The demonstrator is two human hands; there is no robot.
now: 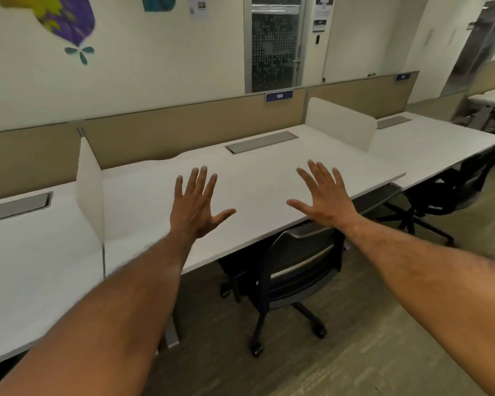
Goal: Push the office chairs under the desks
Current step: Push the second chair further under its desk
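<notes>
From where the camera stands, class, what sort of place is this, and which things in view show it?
Probably a shared open-plan office. A row of white desks is split by low divider screens, a wheeled office chair sits at the middle one, and a desk tag reads 139.

even indoor light (blurred, warped edges)

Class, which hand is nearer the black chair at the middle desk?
Right. The right hand is just above the backrest of the black chair; the left hand is over the desk, further left.
</notes>
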